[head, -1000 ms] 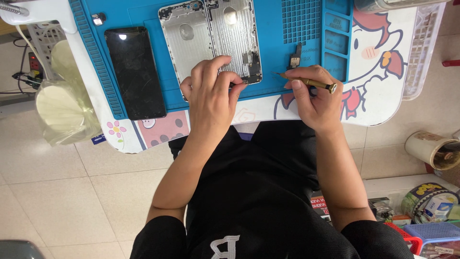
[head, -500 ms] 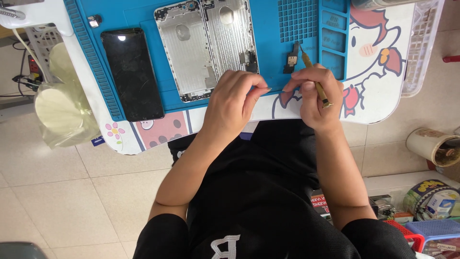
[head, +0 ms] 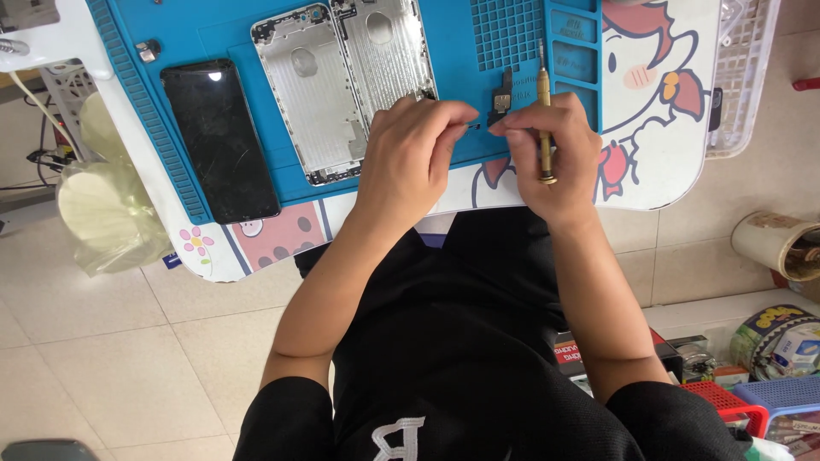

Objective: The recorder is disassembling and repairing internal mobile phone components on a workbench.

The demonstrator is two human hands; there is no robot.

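Pinching a tiny dark part (head: 472, 126) between fingertips, the left hand (head: 410, 154) meets the right hand (head: 547, 145) over the near edge of the blue work mat (head: 461, 51); what the part is cannot be made out. The right hand is closed around a slim gold screwdriver (head: 543, 119), which stands with its tip pointing far. Just left lies the open silver phone housing (head: 342, 85), a black phone screen (head: 218, 137) farther left, and a small black component (head: 502, 98) beside the screwdriver.
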